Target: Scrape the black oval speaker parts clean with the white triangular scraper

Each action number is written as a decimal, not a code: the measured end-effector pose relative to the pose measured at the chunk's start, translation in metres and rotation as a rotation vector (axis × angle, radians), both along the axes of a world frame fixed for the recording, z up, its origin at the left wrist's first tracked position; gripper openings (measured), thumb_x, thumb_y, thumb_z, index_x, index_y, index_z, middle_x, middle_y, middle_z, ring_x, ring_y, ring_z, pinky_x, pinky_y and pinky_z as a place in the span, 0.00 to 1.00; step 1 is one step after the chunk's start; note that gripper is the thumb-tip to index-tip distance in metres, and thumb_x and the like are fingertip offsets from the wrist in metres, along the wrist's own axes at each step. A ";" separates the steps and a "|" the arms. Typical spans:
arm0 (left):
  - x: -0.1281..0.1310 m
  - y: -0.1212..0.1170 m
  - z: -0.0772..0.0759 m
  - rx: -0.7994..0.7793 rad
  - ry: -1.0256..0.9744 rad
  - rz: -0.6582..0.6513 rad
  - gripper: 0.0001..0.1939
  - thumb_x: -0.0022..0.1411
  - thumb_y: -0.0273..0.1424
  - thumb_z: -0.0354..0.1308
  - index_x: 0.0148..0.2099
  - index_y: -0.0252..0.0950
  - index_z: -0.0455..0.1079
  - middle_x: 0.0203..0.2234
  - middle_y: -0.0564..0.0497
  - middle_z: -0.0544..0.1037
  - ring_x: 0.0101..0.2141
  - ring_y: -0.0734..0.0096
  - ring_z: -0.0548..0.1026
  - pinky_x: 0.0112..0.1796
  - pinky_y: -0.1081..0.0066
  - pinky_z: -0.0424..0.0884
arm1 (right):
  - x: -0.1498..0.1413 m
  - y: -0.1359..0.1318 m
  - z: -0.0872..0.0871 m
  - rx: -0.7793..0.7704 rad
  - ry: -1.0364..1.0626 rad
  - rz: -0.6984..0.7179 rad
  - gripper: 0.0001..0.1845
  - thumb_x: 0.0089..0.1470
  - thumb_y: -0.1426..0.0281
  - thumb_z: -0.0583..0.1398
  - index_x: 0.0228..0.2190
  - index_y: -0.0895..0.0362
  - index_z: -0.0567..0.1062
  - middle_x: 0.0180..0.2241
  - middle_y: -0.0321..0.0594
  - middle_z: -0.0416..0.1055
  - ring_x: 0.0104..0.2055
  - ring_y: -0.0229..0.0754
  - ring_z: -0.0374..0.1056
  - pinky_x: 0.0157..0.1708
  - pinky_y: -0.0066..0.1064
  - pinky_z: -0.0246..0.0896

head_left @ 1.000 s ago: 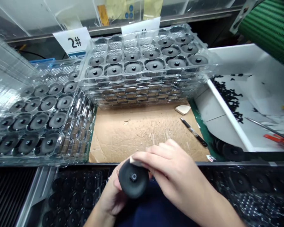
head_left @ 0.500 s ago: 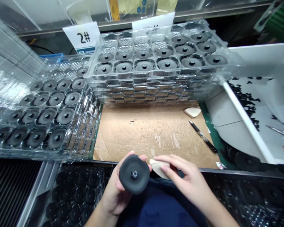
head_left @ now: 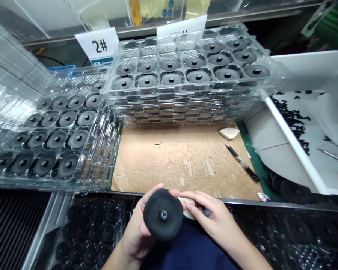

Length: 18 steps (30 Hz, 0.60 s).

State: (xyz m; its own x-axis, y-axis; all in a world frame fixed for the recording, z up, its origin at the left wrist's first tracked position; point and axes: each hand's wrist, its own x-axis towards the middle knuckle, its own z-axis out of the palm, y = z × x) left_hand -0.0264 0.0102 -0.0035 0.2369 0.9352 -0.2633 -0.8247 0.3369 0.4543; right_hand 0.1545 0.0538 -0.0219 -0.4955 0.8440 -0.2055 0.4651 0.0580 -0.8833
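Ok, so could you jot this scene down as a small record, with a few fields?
Left hand: holds a round black disc with a central hub facing up.
Right hand: pinches a pale wedge-shaped pad behind the disc.
Work surface: cardboard sheet with a black pen and a second pale pad.
Around: stacked clear plastic trays holding more black discs, a "2#" card, and a white bin of black scraps.

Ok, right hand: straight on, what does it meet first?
The right hand likely meets the round black rubber disc in the left hand; its cream wedge sits by the disc's rim, depth unclear.
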 end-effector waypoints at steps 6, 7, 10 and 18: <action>0.002 0.002 0.006 0.000 -0.014 -0.012 0.27 0.43 0.36 0.69 0.48 0.48 0.71 0.45 0.55 0.79 0.45 0.65 0.76 0.45 0.72 0.68 | 0.006 0.006 0.009 0.086 -0.017 -0.061 0.12 0.58 0.67 0.54 0.41 0.52 0.75 0.36 0.39 0.75 0.34 0.41 0.70 0.29 0.29 0.65; 0.003 0.003 0.007 -0.012 -0.009 -0.018 0.27 0.42 0.36 0.69 0.48 0.48 0.71 0.45 0.55 0.79 0.44 0.65 0.76 0.45 0.72 0.69 | 0.008 0.007 0.018 0.125 -0.007 -0.119 0.11 0.58 0.68 0.55 0.41 0.52 0.75 0.37 0.38 0.75 0.35 0.41 0.71 0.29 0.28 0.65; 0.004 0.001 0.004 -0.019 0.005 -0.026 0.27 0.41 0.37 0.69 0.48 0.49 0.72 0.44 0.55 0.79 0.44 0.64 0.76 0.46 0.69 0.69 | 0.004 0.009 0.050 0.357 0.080 -0.256 0.12 0.58 0.72 0.56 0.43 0.49 0.72 0.41 0.35 0.74 0.38 0.38 0.70 0.32 0.26 0.63; 0.001 -0.009 -0.009 -0.205 0.246 0.050 0.33 0.35 0.43 0.70 0.47 0.44 0.73 0.43 0.50 0.79 0.45 0.61 0.74 0.49 0.67 0.65 | -0.026 0.026 0.083 0.643 -0.066 0.249 0.19 0.63 0.75 0.45 0.38 0.56 0.75 0.24 0.37 0.71 0.24 0.36 0.60 0.28 0.31 0.47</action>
